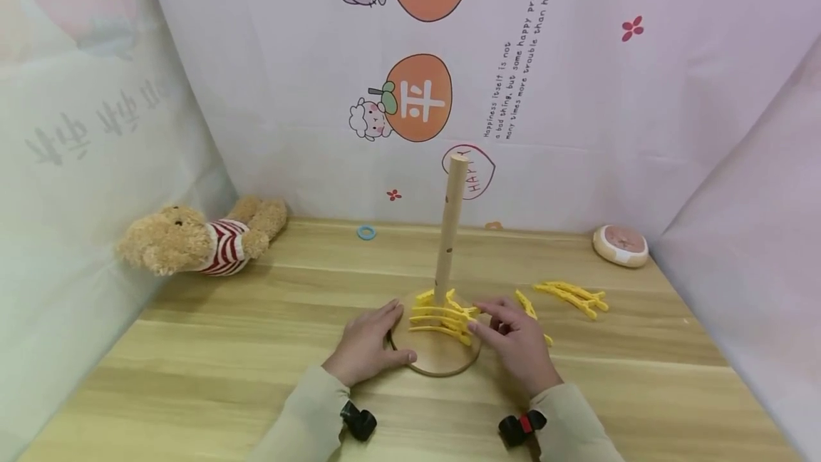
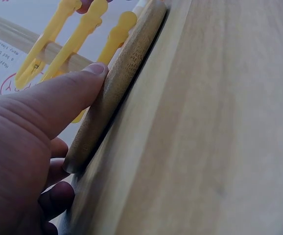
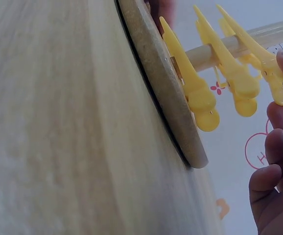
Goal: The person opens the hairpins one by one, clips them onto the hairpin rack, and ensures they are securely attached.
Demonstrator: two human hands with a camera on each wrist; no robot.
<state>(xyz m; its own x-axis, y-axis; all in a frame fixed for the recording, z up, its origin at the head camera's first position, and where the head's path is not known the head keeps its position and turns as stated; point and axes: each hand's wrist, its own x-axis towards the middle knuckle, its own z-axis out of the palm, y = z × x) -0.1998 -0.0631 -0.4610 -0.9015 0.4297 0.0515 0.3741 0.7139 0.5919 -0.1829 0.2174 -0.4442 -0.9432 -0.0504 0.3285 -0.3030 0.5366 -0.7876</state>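
At wooden base (image 1: 440, 358), left edge: left hand (image 1: 370, 345), fingers gripping base
Right edge: right hand (image 1: 517, 345), fingers pinching uppermost yellow clip (image 3: 260, 53)

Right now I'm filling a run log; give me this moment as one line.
left hand: holds round base | right hand: pinches yellow clip at post | loose clips: on table

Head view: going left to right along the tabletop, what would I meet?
Teddy bear, left hand, wooden post, right hand, rightmost yellow clips, round pink-topped object.
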